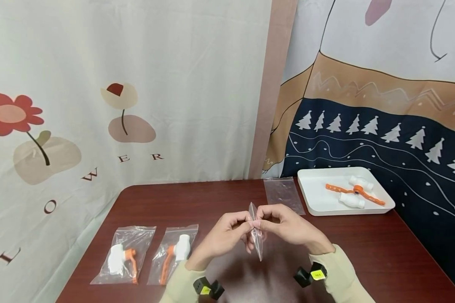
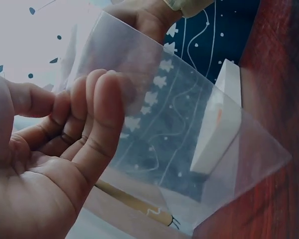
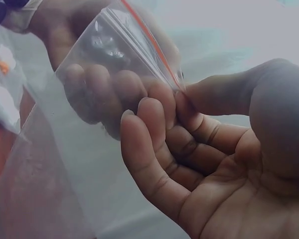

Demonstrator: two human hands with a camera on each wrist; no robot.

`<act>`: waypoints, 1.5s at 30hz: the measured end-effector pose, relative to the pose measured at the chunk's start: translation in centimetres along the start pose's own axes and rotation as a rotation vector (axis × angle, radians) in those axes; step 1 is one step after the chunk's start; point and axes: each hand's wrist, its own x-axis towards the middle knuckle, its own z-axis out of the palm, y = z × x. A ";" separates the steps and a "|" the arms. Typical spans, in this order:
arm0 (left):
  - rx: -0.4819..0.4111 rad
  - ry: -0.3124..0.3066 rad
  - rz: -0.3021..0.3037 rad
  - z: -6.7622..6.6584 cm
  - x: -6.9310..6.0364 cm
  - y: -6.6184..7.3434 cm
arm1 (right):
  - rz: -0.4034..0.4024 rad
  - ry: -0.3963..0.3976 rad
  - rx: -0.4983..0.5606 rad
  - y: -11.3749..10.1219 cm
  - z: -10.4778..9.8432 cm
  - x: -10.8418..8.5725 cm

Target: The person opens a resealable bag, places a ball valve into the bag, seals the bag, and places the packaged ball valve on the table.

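Plainly, both hands are busy with one clear zip bag [image 2: 184, 119], held up on edge over the dark red table [image 1: 212, 198]. From where I stand, the left hand [image 1: 227, 234] pinches it near the top, thumb against fingers, and the right hand [image 1: 285, 225] pinches the facing side just beside it, close to the orange-red strip [image 3: 153, 42] along the bag's edge. Over on the person's left lie two filled bags, an outer bag [image 1: 140, 236] and an inner bag [image 1: 170, 236], each showing white and orange pieces through the plastic. Toward the far right, a flat bag [image 1: 284, 195] lies beside a white tray [image 1: 314, 201], which holds white pieces [image 1: 351, 200] and orange pieces [image 1: 370, 197].
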 end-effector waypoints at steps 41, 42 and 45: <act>0.709 0.373 -0.181 -1.1 -0.6 0.6 | 0.143 0.244 -0.573 -0.7 0.2 -0.6; 0.720 0.363 -0.185 -1.2 -0.7 0.6 | 0.137 0.235 -0.579 -0.8 0.2 -0.6; 0.743 0.315 -0.193 -1.6 -0.9 0.8 | 0.126 0.205 -0.589 -1.0 0.1 -0.8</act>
